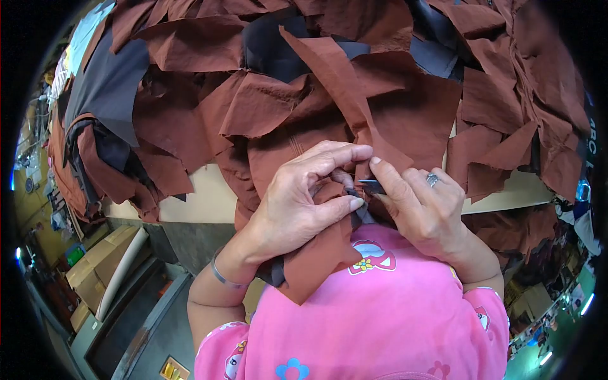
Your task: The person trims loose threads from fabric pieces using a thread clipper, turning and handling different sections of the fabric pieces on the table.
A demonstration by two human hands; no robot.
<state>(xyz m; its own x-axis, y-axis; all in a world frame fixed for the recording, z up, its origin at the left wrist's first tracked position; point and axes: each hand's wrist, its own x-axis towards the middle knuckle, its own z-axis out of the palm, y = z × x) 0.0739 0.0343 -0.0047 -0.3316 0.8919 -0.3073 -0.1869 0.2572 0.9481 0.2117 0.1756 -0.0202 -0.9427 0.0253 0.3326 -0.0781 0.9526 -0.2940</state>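
Rust-brown cloth point(323, 253) is pinched between the thumb and fingers of my left hand point(304, 199), and part of it hangs down over the pink shirt. Close beside it, my right hand point(421, 202) is closed on a small dark tool with a thin metal tip point(372, 186). That tip is at the cloth edge, near a dark bit of fabric by my left thumb. The fingertips of both hands nearly meet. How far the tool reaches into the cloth is hidden.
Rust-brown pieces point(405, 107) and dark grey pieces point(104, 85) lie heaped across the pale table point(196, 199). Below the table at the left are a cardboard box point(101, 259), a pale roll point(123, 272) and a grey metal frame point(149, 316).
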